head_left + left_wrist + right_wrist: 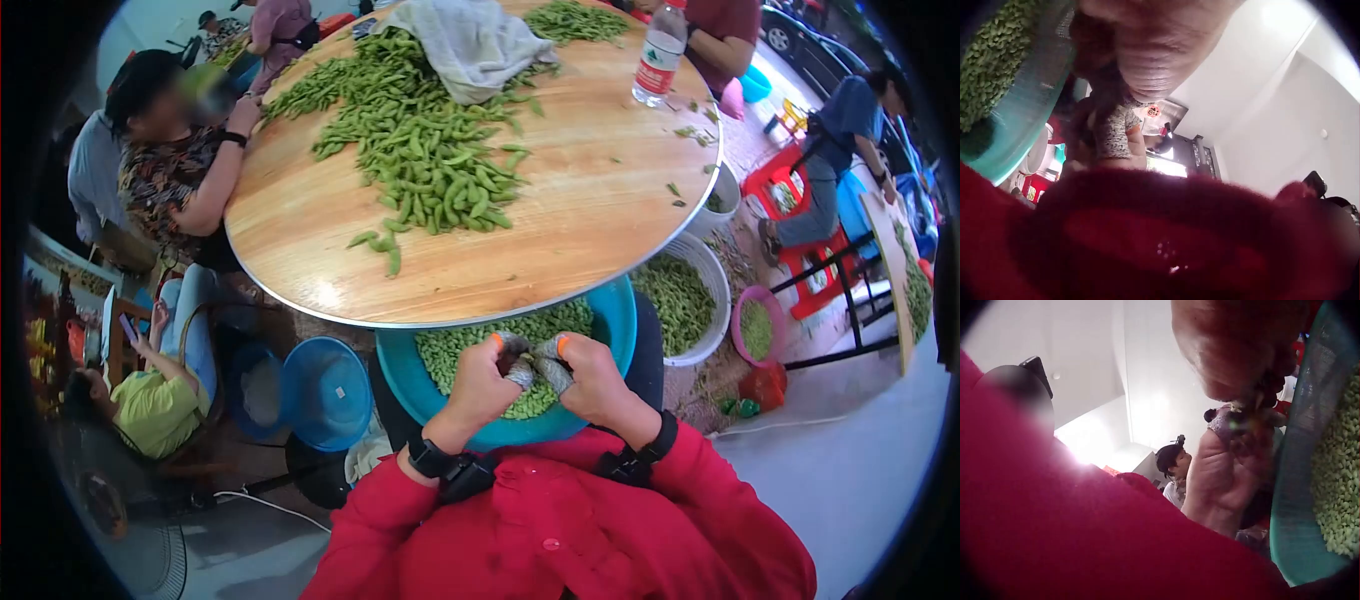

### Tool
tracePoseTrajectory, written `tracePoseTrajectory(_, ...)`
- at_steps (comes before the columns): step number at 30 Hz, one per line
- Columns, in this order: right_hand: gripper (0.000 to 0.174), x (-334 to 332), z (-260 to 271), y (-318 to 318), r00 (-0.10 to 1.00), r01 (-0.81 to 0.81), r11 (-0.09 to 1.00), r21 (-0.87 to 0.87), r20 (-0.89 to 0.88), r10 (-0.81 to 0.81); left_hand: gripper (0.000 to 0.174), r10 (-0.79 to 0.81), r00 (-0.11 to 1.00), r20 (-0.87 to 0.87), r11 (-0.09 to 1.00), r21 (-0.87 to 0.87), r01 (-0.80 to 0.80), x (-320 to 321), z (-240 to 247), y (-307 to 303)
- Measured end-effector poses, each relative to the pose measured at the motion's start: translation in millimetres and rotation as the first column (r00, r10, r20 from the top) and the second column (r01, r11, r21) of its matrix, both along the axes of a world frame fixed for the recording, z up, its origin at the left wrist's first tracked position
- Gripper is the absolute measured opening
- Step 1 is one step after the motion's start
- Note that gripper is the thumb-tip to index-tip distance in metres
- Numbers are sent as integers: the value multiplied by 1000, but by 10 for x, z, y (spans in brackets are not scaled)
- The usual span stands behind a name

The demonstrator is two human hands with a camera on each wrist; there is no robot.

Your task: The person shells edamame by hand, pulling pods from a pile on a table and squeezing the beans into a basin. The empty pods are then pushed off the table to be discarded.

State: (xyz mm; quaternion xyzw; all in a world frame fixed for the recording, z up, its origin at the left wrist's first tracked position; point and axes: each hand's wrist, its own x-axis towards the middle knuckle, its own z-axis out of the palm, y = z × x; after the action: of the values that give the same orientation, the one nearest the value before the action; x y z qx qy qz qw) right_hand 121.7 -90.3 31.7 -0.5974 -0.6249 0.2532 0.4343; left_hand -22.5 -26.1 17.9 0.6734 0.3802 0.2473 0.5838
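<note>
Here our left hand (pixel 482 386) and right hand (pixel 592 378) meet fingertip to fingertip, curled and pinching a small dark thing (pixel 513 358) too hidden to name. They hover over the teal basin (pixel 614 322) of shelled beans (pixel 458 346), tucked just under the near edge of the round surface (pixel 600 205). A heap of green pods (pixel 430 150) lies toward the far edge.

Round wooden table (pixel 600 200) bears pods (pixel 430 150), cloth (pixel 470 40), bottle (pixel 658 55).
</note>
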Motion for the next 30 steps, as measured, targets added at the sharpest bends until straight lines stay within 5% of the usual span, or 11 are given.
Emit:
tracePoseTrajectory(4,9,36,58,-1,1000,14,1000,-13,10,-14,20,-50,998,45,998,32,48,-16,-82,46)
tracePoseTrajectory(7,8,21,-6,8,998,-33,996,82,56,28,22,-46,993,108,960,-270,74,-7,-15,54)
tracePoseTrajectory(11,6,-3,-15,3,999,-18,999,40,32,17,23,-14,979,201,995,-92,33,-4,-213,47)
tracePoseTrajectory(15,6,84,-6,5,950,50,986,-157,-297,-95,26,-3,991,132,998,-58,11,-22,-28,46)
tracePoseTrajectory(19,10,225,-69,21,719,-92,928,-362,-669,-190,26,-84,994,65,988,-122,92,-120,-34,99)
tracePoseTrajectory(21,9,215,28,14,591,-141,899,-415,-764,-260,24,-152,988,14,988,-33,152,-95,34,44)
tracePoseTrajectory(24,9,201,12,12,553,-178,893,-414,-792,-257,24,-189,980,-56,980,56,192,-78,7,10)
tracePoseTrajectory(28,12,146,-35,25,687,-175,890,-421,-700,-196,22,-128,981,-147,954,252,162,-40,-105,9)
tracePoseTrajectory(30,13,104,-58,27,735,-195,895,-401,-664,-137,18,-113,957,-267,838,492,237,-31,-156,34)
